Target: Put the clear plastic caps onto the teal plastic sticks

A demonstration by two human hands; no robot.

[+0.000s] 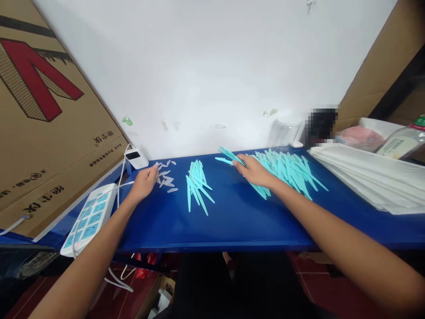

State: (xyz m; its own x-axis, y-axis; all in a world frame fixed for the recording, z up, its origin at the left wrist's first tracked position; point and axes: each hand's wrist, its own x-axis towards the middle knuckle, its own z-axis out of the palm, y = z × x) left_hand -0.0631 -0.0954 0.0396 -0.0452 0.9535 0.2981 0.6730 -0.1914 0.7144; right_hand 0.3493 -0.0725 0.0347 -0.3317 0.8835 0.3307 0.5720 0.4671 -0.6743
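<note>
My right hand (254, 169) is closed round a bunch of slim teal plastic sticks (228, 153), whose ends point left and away from me. Under and beside that wrist lies a wide heap of the same teal sticks (292, 170). A smaller fanned pile of teal sticks (198, 184) rests on the blue table (229, 221) between my hands. My left hand (145, 181) is at the left edge of scattered small clear plastic pieces (168, 181). Its fingers are pinched together; what is between the fingertips is too small to make out.
A white power strip (91, 217) with cables lies by my left forearm, near a small white device (136, 158). A large cardboard box (49, 119) stands on the left. At right are stacked white sheets or bags (372, 177), a bottle (403, 139) and a clear container (287, 133).
</note>
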